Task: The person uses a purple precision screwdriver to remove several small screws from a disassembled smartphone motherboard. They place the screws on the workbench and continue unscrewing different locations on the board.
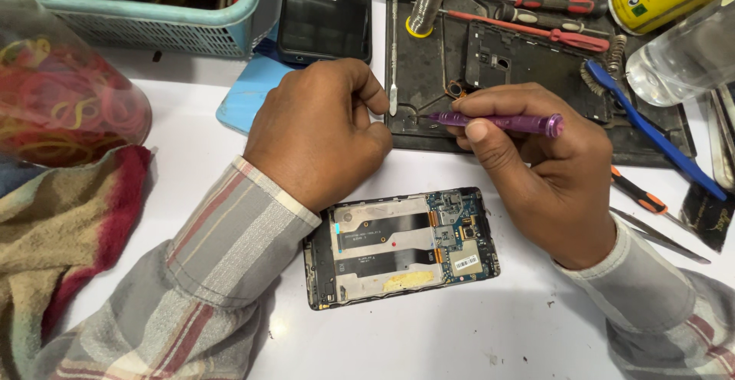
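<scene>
While the right hand [536, 173] grips a purple screwdriver [498, 122], left fingers [367, 96] curl, perhaps empty.

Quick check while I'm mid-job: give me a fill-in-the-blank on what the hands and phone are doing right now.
1. The right hand holds a ____ screwdriver.
2. The opened phone lies on the white table, ____ both hands.
3. The left hand is closed into a loose ____ at the edge of the dark mat.
4. The screwdriver's tip points toward the person's ____.

Missing words: purple; below; fist; left
</scene>
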